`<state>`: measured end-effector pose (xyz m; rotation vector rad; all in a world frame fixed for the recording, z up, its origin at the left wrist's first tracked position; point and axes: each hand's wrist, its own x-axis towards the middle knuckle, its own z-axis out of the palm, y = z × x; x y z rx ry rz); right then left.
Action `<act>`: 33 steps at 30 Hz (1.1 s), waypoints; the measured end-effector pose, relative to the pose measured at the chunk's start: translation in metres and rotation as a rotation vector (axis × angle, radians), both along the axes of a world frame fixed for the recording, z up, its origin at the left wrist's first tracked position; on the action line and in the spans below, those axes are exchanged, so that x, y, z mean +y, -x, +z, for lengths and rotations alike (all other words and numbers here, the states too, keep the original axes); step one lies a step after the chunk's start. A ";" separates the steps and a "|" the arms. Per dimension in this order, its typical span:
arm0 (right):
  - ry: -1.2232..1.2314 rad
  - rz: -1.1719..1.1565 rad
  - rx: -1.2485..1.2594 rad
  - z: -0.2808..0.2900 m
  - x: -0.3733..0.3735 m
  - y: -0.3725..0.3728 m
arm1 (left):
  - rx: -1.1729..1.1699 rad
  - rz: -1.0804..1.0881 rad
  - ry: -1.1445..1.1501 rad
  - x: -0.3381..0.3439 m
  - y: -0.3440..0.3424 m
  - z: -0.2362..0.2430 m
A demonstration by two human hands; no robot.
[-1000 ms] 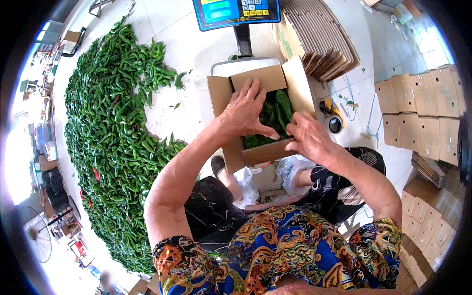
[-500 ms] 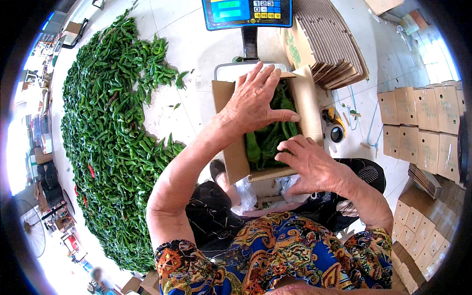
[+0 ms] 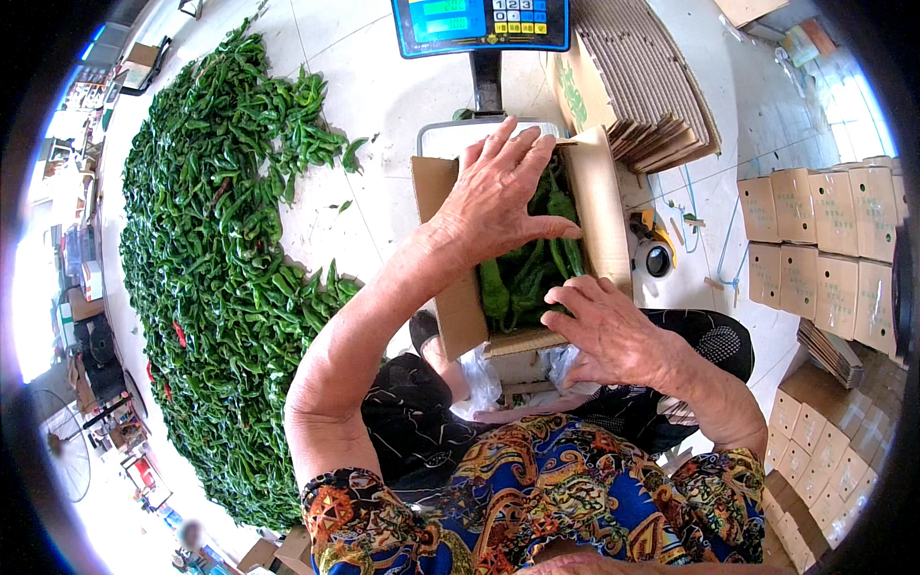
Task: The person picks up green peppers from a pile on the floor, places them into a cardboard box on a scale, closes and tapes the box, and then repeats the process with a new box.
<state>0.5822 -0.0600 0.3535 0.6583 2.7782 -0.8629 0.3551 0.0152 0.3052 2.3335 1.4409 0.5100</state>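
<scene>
Box (image 3: 458, 311): open cardboard, at mid-view between both hands, in front of the scale post.
Floor (image 3: 369, 77): pale tiles.
Pepper heap (image 3: 225, 287): green with a few red, spread along the left.
Cartons (image 3: 824, 244): stacked at right, contents hidden.
Flat cardboard (image 3: 656, 81): bundled beyond the box.
Scale (image 3: 484, 29): blue-edged display.
Boxed peppers (image 3: 522, 278): green.
Left hand (image 3: 498, 196): spread over the box's far end.
Right hand (image 3: 613, 331): fingers bent, near right corner; grip unclear.

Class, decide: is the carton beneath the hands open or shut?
Open: the carton has its right flap spread outward, and green peppers show inside.
</scene>
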 end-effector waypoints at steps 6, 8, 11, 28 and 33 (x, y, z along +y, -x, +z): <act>-0.019 -0.111 0.055 0.000 0.006 -0.003 | -0.064 0.017 -0.237 0.008 0.004 0.013; -0.110 -0.287 0.076 -0.007 0.007 -0.004 | -0.182 0.061 -0.247 0.013 0.010 0.017; -0.353 -0.339 0.106 -0.025 0.009 -0.006 | -0.411 0.219 -0.280 0.017 0.013 0.019; -0.083 -0.460 0.043 -0.041 0.024 0.000 | -0.326 0.053 -0.042 -0.007 -0.012 0.000; -0.154 -0.692 0.316 0.013 0.031 -0.008 | -0.306 -0.150 -0.022 -0.013 -0.020 0.005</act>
